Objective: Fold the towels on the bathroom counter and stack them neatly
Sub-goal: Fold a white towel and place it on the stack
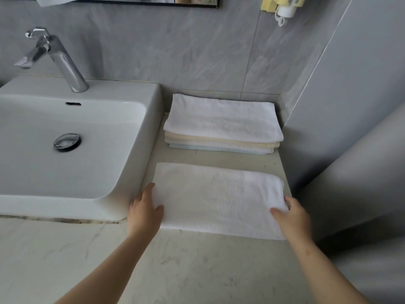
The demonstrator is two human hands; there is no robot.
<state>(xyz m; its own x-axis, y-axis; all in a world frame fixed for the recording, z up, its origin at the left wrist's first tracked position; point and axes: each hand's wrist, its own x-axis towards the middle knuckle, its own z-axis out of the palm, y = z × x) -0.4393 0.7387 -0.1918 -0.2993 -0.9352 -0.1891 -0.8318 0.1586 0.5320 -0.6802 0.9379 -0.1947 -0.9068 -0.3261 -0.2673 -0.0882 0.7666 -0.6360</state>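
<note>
A folded white towel (219, 198) lies flat on the near right part of the desk (186, 270), a pale marbled stone surface with faint grey veins. The left grip (144, 207) is clamped on the towel's near left edge: the thumb lies on top of the cloth and the fingers run along and under the side. The right grip (293, 218) is clamped on the near right edge in the same way, thumb on top and fingers curled round the rounded fold. Both bare forearms reach in from the near side.

Farther back, against the wall and apart from the held towel by a bare strip of desk, sits a towel stack (221, 119). Its top layer is white, a cream towel (219, 142) lies under it, and a pale blue towel (208, 149) shows at the bottom. The edges line up fairly squarely.

To the left a white ceramic sink (153, 102) rests on the desk, its right wall just beside both the stack and the held towel. It has a chrome drain plug (67, 141) and a chrome faucet (63, 62) at its far rim. A stained seal line (65, 219) runs along the sink's near base.

The back wall (175, 51) is grey marbled tile, and a grey side wall (361, 84) closes the corner on the right. The lower edge of a mirror (142, 0) shows at the top, and a yellow wall holder (268, 4) carrying a white object hangs at the far right.
</note>
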